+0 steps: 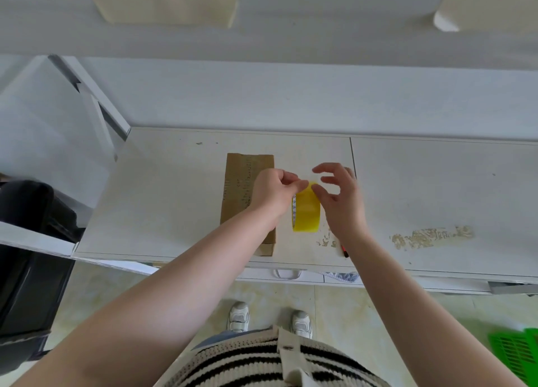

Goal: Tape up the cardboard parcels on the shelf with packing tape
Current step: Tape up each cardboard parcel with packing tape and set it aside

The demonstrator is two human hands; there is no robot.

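Your left hand [272, 193] pinches the top edge of the yellow packing tape roll [306, 211], holding it on edge above the white shelf top [163, 200]. Your right hand [339, 200] touches the roll's top with thumb and forefinger, the other fingers spread. The flat cardboard parcel [240, 188] lies just left of the roll, partly under your left wrist.

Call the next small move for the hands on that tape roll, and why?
Probably peel the free end up off the tape roll. Both hands meet at the roll's top: the left hand pinches there and the right hand has fingers on it, yet no strip is drawn out, and the cardboard parcel beside it shows no fresh tape.
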